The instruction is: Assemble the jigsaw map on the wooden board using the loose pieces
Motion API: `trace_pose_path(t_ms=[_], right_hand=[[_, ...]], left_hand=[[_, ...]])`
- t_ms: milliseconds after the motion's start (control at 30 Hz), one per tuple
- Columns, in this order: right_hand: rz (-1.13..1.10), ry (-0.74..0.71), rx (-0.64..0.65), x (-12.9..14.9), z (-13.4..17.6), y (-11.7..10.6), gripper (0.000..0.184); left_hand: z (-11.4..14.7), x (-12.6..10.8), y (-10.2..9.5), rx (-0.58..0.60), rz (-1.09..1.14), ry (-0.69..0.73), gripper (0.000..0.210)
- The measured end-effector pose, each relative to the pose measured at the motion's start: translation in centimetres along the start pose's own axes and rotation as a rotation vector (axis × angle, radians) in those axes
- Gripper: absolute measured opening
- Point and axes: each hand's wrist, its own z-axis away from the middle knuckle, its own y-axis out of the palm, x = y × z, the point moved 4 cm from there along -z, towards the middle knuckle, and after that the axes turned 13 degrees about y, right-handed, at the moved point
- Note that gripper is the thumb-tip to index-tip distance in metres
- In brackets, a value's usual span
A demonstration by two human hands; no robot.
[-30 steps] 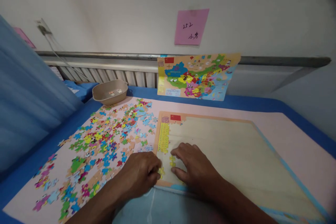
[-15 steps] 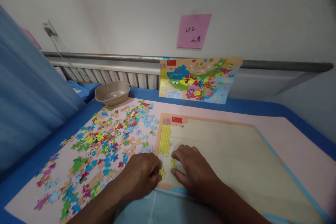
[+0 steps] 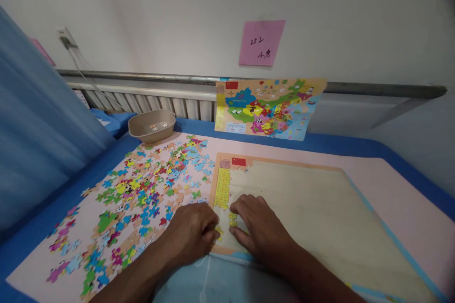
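Observation:
My left hand (image 3: pixel 197 227) is closed, its thumb and finger at a yellow puzzle piece (image 3: pixel 219 234) near the lower left corner of the puzzle board (image 3: pixel 302 208). The fingers hide part of that piece. Just right of it, my right hand (image 3: pixel 259 225) curves its thumb and fingertips around joined yellow puzzle pieces (image 3: pixel 232 219). Above both hands, a yellow block of fitted pieces (image 3: pixel 222 187) runs down the board's left side, below a red flag piece (image 3: pixel 239 162).
Many loose colourful puzzle pieces (image 3: pixel 142 191) cover the pale sheet left of the board. A beige basin (image 3: pixel 152 125) holds a few pieces at the back. A printed map (image 3: pixel 268 109) leans against the rail (image 3: pixel 384 88). A blue curtain (image 3: pixel 46 104) hangs at left.
My right hand and the yellow pieces between its fingers have shifted slightly left. My left hand has barely moved, and less of the yellow piece at its fingertips shows.

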Motion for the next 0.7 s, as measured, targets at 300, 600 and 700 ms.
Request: trace_pose_path(t_ms=[300, 600, 700], right_hand=[[0.013, -0.007, 0.002, -0.15, -0.22, 0.12, 0.026], [-0.040, -0.014, -0.013, -0.05, -0.13, 0.05, 0.029], [-0.043, -0.008, -0.006, -0.14, -0.08, 0.03, 0.029]], left_hand=[[0.21, -0.98, 0.04, 0.096, 0.019, 0.175, 0.018], [0.17, -0.56, 0.51, 0.055, 0.004, 0.177, 0.017], [0.16, -0.28, 0.33, 0.040, 0.019, 0.155, 0.016]])
